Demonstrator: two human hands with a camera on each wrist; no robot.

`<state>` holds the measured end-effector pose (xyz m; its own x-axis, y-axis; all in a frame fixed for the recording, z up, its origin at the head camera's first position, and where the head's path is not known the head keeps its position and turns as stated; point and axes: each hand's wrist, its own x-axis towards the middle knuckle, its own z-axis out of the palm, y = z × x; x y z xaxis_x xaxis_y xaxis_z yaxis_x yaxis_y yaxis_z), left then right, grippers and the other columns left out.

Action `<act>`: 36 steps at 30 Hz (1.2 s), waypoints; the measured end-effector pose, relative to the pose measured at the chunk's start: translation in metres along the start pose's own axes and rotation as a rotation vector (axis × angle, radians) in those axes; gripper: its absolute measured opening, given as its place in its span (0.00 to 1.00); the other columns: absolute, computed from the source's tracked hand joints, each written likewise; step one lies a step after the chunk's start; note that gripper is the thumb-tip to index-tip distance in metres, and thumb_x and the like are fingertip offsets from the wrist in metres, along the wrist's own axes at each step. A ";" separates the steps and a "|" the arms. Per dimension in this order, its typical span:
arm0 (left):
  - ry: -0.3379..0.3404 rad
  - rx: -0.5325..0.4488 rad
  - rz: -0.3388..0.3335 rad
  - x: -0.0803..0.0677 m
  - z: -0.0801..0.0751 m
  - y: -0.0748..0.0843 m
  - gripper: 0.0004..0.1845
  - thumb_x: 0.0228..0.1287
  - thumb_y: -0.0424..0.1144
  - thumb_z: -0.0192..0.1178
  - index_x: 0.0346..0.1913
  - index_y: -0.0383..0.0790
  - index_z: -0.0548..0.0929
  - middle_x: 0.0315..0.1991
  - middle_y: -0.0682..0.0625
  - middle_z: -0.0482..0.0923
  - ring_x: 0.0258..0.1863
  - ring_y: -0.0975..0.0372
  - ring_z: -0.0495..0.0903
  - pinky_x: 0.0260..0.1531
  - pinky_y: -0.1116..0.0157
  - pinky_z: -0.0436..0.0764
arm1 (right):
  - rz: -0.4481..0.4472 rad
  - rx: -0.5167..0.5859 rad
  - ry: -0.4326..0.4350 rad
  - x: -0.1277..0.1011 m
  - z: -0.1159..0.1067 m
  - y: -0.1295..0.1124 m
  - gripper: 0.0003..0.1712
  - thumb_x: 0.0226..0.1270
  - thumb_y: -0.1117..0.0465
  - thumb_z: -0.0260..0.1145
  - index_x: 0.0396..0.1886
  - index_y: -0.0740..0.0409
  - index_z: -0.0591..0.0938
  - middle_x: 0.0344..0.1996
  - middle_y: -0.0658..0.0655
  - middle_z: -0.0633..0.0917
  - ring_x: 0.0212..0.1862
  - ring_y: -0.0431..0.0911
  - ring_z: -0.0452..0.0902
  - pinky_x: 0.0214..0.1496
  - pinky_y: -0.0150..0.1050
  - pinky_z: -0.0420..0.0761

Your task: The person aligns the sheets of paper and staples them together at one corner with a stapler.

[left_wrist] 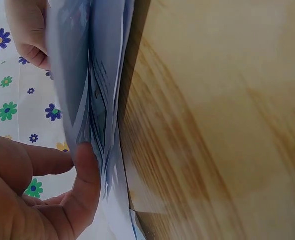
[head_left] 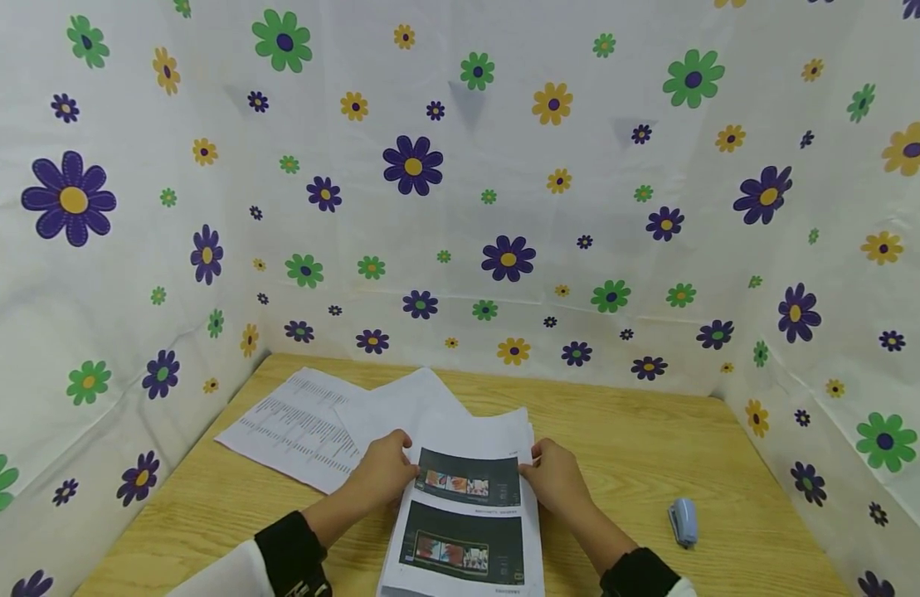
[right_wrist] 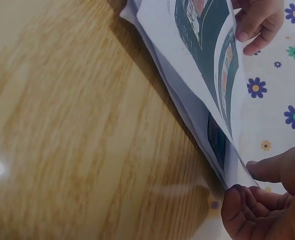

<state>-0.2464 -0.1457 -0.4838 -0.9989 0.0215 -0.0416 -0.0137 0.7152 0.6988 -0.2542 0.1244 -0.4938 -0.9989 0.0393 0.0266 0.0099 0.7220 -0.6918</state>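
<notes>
left hand [head_left: 383, 468]: i see thumb and finger clamped on the left edge of the printed sheet [head_left: 467, 435].
right hand [head_left: 558, 479]: pinching that sheet's right edge.
printed sheet: atop the paper stack [left_wrist: 107, 40], mid-table, a gap showing beneath its lifted sides.
text page [head_left: 299, 423]: beyond the left hand, partly under a blank page [head_left: 411, 400].
mini stapler [head_left: 683, 522]: on the wood-grain table [head_left: 616, 439], well right of the right hand.

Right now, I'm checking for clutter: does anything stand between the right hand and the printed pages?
Nothing visible does: the right hand grips the edge of the printed pages. The stapler lies apart, farther right.
</notes>
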 end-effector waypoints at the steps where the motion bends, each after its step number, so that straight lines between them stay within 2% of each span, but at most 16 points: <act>1: -0.005 0.002 -0.002 0.000 0.000 0.001 0.21 0.63 0.31 0.67 0.57 0.28 0.75 0.29 0.47 0.78 0.22 0.60 0.78 0.17 0.66 0.75 | -0.001 -0.010 0.002 0.000 0.000 0.000 0.14 0.66 0.63 0.72 0.44 0.67 0.80 0.31 0.56 0.83 0.31 0.47 0.76 0.29 0.38 0.76; 6: -0.015 0.016 0.012 0.001 -0.002 0.000 0.22 0.61 0.29 0.67 0.56 0.27 0.75 0.29 0.47 0.78 0.22 0.59 0.78 0.17 0.65 0.76 | 0.002 -0.072 0.004 0.000 0.001 0.001 0.14 0.64 0.61 0.73 0.40 0.65 0.80 0.28 0.55 0.81 0.29 0.46 0.75 0.28 0.37 0.73; 8: -0.008 0.046 0.026 0.001 -0.003 -0.002 0.22 0.60 0.30 0.68 0.55 0.26 0.75 0.29 0.46 0.78 0.25 0.59 0.79 0.21 0.63 0.78 | 0.005 -0.106 0.002 0.000 0.001 0.000 0.14 0.64 0.60 0.74 0.39 0.65 0.80 0.28 0.55 0.81 0.29 0.47 0.75 0.28 0.38 0.73; 12: -0.001 0.113 0.037 0.001 -0.003 -0.003 0.23 0.59 0.32 0.70 0.55 0.25 0.76 0.31 0.45 0.80 0.31 0.58 0.79 0.28 0.61 0.81 | 0.048 -0.143 -0.019 -0.003 -0.003 -0.004 0.18 0.65 0.55 0.72 0.42 0.68 0.82 0.31 0.57 0.83 0.31 0.47 0.75 0.30 0.39 0.75; 17: -0.027 0.094 0.006 0.000 -0.002 -0.002 0.26 0.60 0.34 0.70 0.57 0.24 0.74 0.32 0.43 0.79 0.28 0.57 0.81 0.16 0.62 0.81 | 0.087 -0.139 -0.053 -0.007 -0.011 -0.009 0.20 0.66 0.54 0.71 0.42 0.69 0.81 0.29 0.57 0.79 0.28 0.48 0.75 0.26 0.38 0.72; 20: -0.038 0.063 -0.012 0.000 -0.003 -0.001 0.28 0.60 0.34 0.70 0.59 0.25 0.73 0.32 0.43 0.78 0.26 0.57 0.81 0.11 0.64 0.79 | 0.101 -0.115 -0.064 -0.007 -0.012 -0.009 0.21 0.66 0.55 0.72 0.44 0.70 0.81 0.28 0.58 0.78 0.28 0.48 0.75 0.26 0.38 0.72; 27: -0.066 0.021 -0.046 0.000 -0.004 0.001 0.29 0.61 0.34 0.70 0.61 0.26 0.72 0.35 0.42 0.79 0.25 0.57 0.81 0.13 0.65 0.80 | 0.159 0.035 -0.110 -0.003 -0.012 -0.002 0.26 0.67 0.60 0.70 0.54 0.78 0.77 0.35 0.64 0.82 0.30 0.50 0.80 0.25 0.38 0.80; 31: -0.083 -0.002 -0.056 -0.001 -0.005 0.002 0.28 0.62 0.36 0.70 0.61 0.28 0.73 0.35 0.43 0.79 0.22 0.58 0.80 0.13 0.65 0.79 | 0.140 0.113 -0.111 -0.001 -0.012 0.002 0.19 0.67 0.66 0.66 0.50 0.79 0.79 0.34 0.65 0.83 0.30 0.49 0.81 0.23 0.39 0.81; 36: -0.118 -0.070 -0.053 -0.003 -0.003 0.004 0.28 0.62 0.36 0.70 0.61 0.28 0.73 0.33 0.45 0.80 0.24 0.58 0.81 0.15 0.63 0.81 | 0.118 0.120 -0.089 0.001 -0.013 0.006 0.11 0.64 0.70 0.62 0.43 0.75 0.81 0.32 0.63 0.82 0.29 0.50 0.78 0.21 0.37 0.76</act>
<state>-0.2436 -0.1449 -0.4791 -0.9845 0.0703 -0.1605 -0.0733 0.6670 0.7415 -0.2550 0.1377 -0.4880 -0.9914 0.0539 -0.1196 0.1268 0.6278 -0.7680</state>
